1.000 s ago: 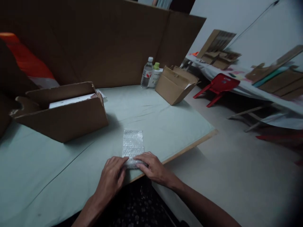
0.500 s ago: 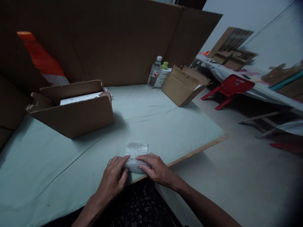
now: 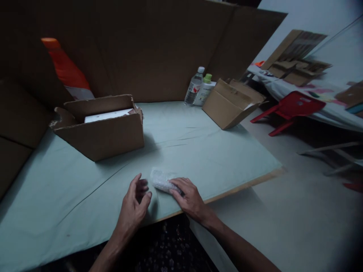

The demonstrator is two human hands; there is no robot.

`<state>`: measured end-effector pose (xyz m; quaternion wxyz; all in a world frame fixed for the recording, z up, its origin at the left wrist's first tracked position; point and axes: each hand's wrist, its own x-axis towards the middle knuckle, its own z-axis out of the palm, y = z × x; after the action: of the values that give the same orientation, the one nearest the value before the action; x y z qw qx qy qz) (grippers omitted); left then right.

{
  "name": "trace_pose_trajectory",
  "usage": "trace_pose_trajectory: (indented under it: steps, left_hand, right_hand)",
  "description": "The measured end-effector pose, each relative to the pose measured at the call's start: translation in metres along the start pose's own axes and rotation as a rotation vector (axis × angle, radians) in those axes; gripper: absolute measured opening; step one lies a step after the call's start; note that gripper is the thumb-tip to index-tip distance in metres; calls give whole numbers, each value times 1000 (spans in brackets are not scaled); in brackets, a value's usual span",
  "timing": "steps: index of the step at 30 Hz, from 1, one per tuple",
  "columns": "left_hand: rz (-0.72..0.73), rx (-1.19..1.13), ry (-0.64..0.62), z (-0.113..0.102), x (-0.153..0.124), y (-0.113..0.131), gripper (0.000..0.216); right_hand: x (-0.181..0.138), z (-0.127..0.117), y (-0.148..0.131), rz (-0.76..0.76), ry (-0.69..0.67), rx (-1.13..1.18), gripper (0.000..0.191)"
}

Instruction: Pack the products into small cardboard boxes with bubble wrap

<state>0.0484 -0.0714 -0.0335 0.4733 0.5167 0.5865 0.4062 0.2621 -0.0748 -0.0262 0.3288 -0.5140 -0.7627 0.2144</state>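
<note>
A small roll of clear bubble wrap [image 3: 161, 180] lies on the pale green cloth near the table's front edge. My right hand [image 3: 189, 196] grips its right end, thumb on the near side and fingers over the top. Whatever is inside the roll, if anything, cannot be made out. Just left of the wrap, my left hand [image 3: 135, 202] is raised a little off the cloth, fingers curved and apart from the thumb, holding nothing.
An open cardboard box [image 3: 119, 136] with a white item inside stands at left, an orange bottle [image 3: 68, 71] behind it. A clear water bottle [image 3: 194, 87], a white green-capped bottle [image 3: 204, 92] and another carton [image 3: 227, 105] stand at the back. A red chair [image 3: 297, 107] is beyond the table.
My left hand has let go of the bubble wrap and moved left. The wrap now looks rolled up and slanted, held by my right hand alone. The view has shifted slightly left.
</note>
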Motion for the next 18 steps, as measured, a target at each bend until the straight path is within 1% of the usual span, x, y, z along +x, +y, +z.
trace_pose_trajectory:
  steps: [1,3,4,6,8,9,10,11,12,13,15,16,17,18]
  left_hand:
    - [-54,-125,-8,-1,-2,1,73]
    - [-117,-315,-68,-2,-6,3,82]
    - [-127,-363,-98,-3,-7,5,85]
    - [-110,-382,-123,-3,-8,8,86]
    - [-69,-335,-122,-3,-9,10,83]
    - [-46,-304,-131,-3,-10,10,81]
    - [-25,-270,-147,-3,-10,10,78]
    - [-7,-228,-169,-3,-10,9,76]
    - [9,-182,-189,-3,-10,8,73]
    - [25,-132,-205,-4,-9,7,70]
    - [69,-28,-218,-6,-6,6,66]
    - [99,23,-223,-8,-4,4,64]
    - [138,72,-231,-9,-2,4,63]
    - [192,120,-239,-11,0,3,63]
  right_hand:
    - [1,1,-2,38,-24,81,21]
    - [2,3,-7,77,-102,189,21]
    - [2,3,-8,72,-125,209,21]
    - [3,1,-8,53,-103,207,25]
    - [6,-3,-6,65,-65,208,43]
    - [8,-5,-6,85,-83,228,55]
    - [11,-7,-6,110,-128,257,64]
    - [13,-8,-7,133,-190,282,64]
    - [16,-9,-10,149,-254,294,57]
    - [20,-10,-12,159,-304,290,46]
    - [26,-9,-17,159,-350,241,27]
    - [30,-9,-19,146,-357,210,24]
    - [33,-8,-21,123,-362,181,26]
    - [36,-8,-22,88,-363,150,32]
